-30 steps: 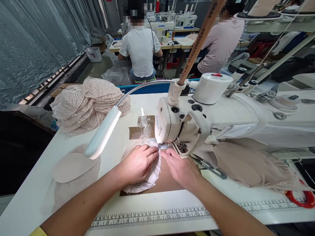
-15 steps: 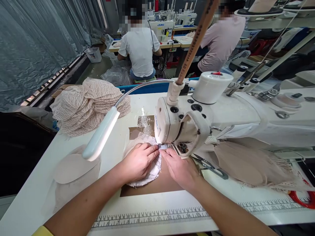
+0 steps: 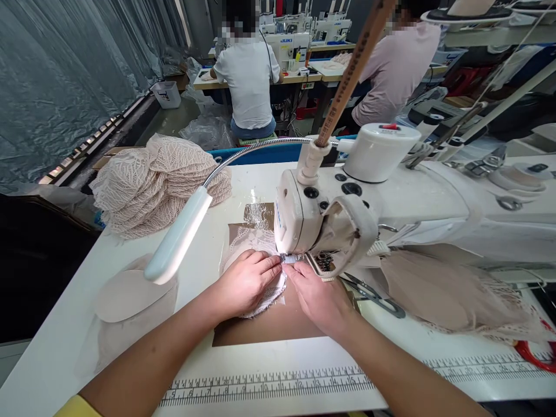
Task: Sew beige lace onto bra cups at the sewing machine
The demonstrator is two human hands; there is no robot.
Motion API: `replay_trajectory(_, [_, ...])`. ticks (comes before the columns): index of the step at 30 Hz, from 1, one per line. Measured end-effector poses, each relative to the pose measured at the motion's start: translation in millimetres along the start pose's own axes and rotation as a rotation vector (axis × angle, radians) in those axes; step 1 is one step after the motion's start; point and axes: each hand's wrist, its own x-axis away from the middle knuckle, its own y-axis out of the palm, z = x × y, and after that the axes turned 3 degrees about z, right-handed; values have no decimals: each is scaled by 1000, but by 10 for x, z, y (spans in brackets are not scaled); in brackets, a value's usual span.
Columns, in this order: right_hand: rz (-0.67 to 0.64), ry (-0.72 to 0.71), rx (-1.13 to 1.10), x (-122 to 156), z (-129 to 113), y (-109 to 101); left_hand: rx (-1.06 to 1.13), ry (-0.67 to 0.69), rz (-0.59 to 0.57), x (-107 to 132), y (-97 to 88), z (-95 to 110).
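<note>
A white lace cup piece (image 3: 249,240) lies under the presser foot of the white sewing machine (image 3: 391,200). My left hand (image 3: 247,282) lies on top of the lace, fingers curled and pressing it toward the needle. To the right of the foot, my right hand (image 3: 319,295) rests on the brown plate, and its fingertips pinch the lace edge right at the foot. Most of the lace is hidden under my left hand.
A stack of beige lace cups (image 3: 152,182) sits at the table's back left. A gooseneck lamp (image 3: 176,243) hangs over foam pads (image 3: 125,295). Scissors (image 3: 373,295) and sewn beige pieces (image 3: 452,289) lie under the machine arm. Two people sit with their backs turned at far machines.
The lace piece has fed away from me under the foot; less of it shows near my left wrist. Both hands have crept forward with it.
</note>
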Motion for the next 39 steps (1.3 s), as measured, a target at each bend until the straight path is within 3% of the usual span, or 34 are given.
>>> replay_trajectory(9, [-13, -39, -14, 8, 39, -33, 31, 14, 60, -21, 11, -65])
replay_trajectory(25, [-25, 6, -69, 48, 84, 81, 6, -101, 30, -5, -22, -75])
replay_trajectory(33, [-4, 19, -68, 46, 71, 37, 64, -17, -5, 27, -119, -31])
replay_trajectory(39, [-55, -56, -25, 40, 25, -18, 54, 109, -59, 35, -110, -72])
